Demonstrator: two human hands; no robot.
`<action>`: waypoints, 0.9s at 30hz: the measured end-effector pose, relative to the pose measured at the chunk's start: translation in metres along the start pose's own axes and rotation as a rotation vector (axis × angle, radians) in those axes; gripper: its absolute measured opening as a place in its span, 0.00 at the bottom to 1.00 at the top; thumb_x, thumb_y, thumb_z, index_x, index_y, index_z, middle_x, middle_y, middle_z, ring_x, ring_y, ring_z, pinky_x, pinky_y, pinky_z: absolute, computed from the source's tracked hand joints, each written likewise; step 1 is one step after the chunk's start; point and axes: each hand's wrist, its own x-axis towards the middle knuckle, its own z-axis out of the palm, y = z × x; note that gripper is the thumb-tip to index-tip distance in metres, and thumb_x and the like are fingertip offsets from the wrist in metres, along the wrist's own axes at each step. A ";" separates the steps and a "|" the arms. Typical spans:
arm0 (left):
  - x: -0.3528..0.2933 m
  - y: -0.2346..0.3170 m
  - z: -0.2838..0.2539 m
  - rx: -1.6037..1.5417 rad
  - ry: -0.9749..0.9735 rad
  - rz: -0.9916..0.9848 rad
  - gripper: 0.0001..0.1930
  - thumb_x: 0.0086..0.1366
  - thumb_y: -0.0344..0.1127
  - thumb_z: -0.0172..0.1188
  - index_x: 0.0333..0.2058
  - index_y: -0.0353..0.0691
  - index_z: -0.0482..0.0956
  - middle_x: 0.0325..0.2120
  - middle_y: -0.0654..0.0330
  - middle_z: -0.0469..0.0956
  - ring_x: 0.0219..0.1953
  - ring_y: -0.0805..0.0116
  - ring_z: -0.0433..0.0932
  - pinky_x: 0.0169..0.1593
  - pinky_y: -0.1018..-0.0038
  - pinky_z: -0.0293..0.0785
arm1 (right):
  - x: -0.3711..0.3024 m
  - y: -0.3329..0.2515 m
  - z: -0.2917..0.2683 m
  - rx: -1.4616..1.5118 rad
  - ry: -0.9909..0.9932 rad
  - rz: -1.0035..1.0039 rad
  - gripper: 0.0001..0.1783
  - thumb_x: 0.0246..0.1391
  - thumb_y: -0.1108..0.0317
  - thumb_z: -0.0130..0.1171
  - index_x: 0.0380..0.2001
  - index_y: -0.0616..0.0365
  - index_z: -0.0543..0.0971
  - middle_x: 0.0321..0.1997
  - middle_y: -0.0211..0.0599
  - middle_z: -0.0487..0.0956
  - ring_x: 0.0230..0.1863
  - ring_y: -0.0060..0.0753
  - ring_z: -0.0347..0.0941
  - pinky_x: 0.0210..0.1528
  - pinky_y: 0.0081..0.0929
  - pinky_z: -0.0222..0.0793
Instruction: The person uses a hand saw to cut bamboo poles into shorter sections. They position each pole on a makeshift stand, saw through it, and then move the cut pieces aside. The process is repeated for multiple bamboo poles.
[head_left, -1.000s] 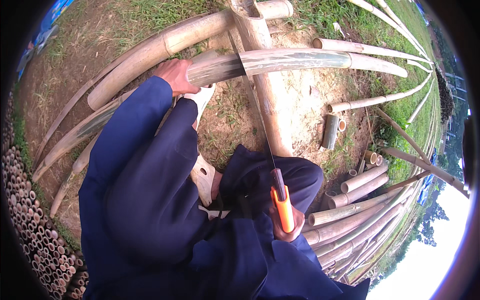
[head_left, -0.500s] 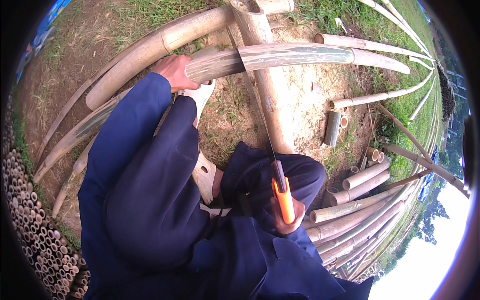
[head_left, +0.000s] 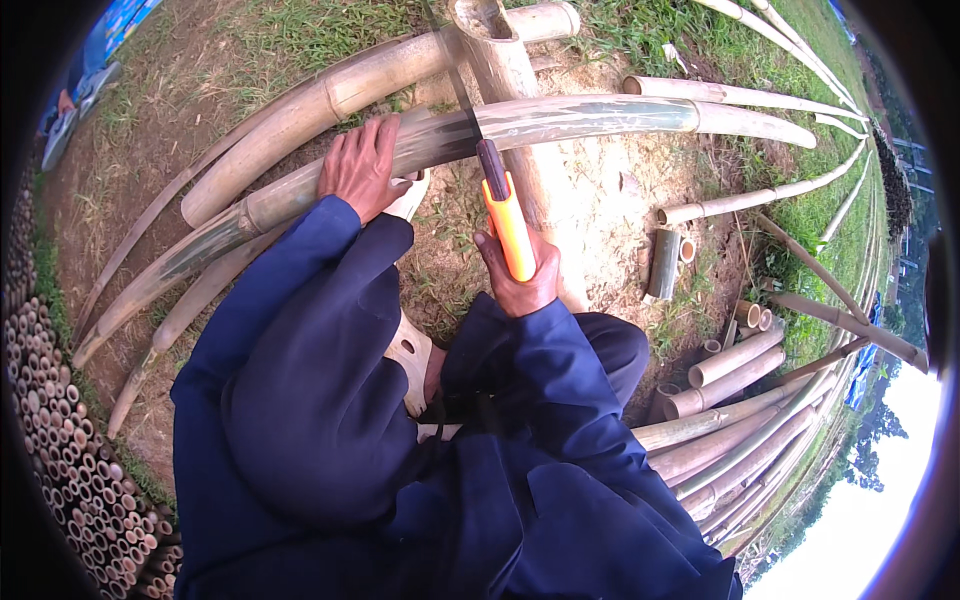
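Note:
A thick, green-patched bamboo pole (head_left: 600,117) lies crosswise before me, resting over another bamboo pole (head_left: 545,185). My left hand (head_left: 362,168) grips it from above, fingers wrapped over its far side. Under that hand the pole's surface is hidden. My right hand (head_left: 522,280) holds a handsaw (head_left: 512,232) by its orange handle. The dark blade crosses the pole just right of my left hand, with the handle end close to the near side of the pole. How deep the teeth sit cannot be made out. A pale shoe (head_left: 410,360) shows between my legs.
More long bamboo poles (head_left: 390,75) lie beyond and to the left. Two short cut pieces (head_left: 664,262) rest on the ground at right, near stacked bamboo (head_left: 740,365). A large pile of cut tubes (head_left: 80,470) fills the lower left. Another person's foot (head_left: 70,135) is at upper left.
My right hand has pushed the saw forward and away from me, so its handle is now near the pole. My left hand now lies farther over the top of the bamboo.

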 end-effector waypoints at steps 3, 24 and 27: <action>0.010 -0.005 0.001 -0.004 -0.169 -0.085 0.39 0.52 0.54 0.74 0.55 0.35 0.71 0.46 0.43 0.81 0.46 0.45 0.83 0.49 0.57 0.79 | -0.005 -0.021 -0.009 -0.044 -0.030 0.095 0.09 0.58 0.72 0.69 0.40 0.64 0.82 0.23 0.43 0.79 0.24 0.31 0.76 0.31 0.30 0.74; 0.040 -0.024 -0.046 -0.205 -0.482 -0.184 0.33 0.49 0.52 0.73 0.47 0.34 0.75 0.39 0.39 0.84 0.45 0.39 0.85 0.51 0.49 0.79 | -0.127 -0.031 -0.073 -0.162 -0.031 0.057 0.18 0.58 0.75 0.66 0.52 0.66 0.83 0.31 0.43 0.85 0.31 0.36 0.84 0.38 0.29 0.78; 0.043 -0.026 -0.029 -0.225 -0.484 -0.157 0.33 0.47 0.52 0.74 0.45 0.33 0.75 0.36 0.39 0.84 0.44 0.39 0.85 0.51 0.48 0.79 | -0.097 -0.024 -0.063 -0.159 -0.023 0.057 0.12 0.59 0.75 0.65 0.45 0.67 0.83 0.27 0.40 0.83 0.28 0.32 0.81 0.35 0.28 0.76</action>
